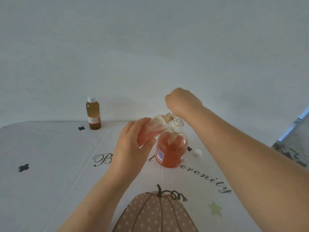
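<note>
A round pump bottle (172,149) of orange-pink liquid stands on the table at centre, with a white pump head (178,125). My left hand (132,144) grips a small clear bottle (153,127), uncapped and tilted, its threaded neck pointing up and right beside the pump. My right hand (181,102) hovers above and behind the pump, fingers curled downward; what the fingertips touch is hidden behind the small bottle's neck. A small white cap (198,153) lies on the table right of the pump bottle.
An amber bottle (93,114) with a white cap stands at the table's far edge, left. The tablecloth (50,156) is white with script lettering, a pumpkin picture and black clover marks. A wall rises behind the table.
</note>
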A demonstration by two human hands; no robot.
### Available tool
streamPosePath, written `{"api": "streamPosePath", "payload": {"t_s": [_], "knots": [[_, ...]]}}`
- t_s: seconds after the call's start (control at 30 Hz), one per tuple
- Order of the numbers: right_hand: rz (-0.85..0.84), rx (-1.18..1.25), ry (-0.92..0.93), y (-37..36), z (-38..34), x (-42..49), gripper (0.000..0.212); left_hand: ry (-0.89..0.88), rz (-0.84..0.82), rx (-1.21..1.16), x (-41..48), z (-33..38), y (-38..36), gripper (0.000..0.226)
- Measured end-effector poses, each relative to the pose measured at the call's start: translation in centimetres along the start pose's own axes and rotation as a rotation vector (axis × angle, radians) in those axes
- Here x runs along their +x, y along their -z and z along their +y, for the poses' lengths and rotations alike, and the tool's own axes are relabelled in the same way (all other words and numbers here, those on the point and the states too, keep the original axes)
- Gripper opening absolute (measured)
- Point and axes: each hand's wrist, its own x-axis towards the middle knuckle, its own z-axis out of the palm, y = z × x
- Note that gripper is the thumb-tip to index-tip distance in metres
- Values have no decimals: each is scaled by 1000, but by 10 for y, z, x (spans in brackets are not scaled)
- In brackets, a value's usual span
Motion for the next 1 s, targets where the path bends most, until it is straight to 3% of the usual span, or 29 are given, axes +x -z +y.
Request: {"api": "streamPosePath", "payload": {"t_s": [1.0], "knots": [[-5,-123,-16,1,-7,-7,22,-46,-46,98,-2,0,-1,49]]}}
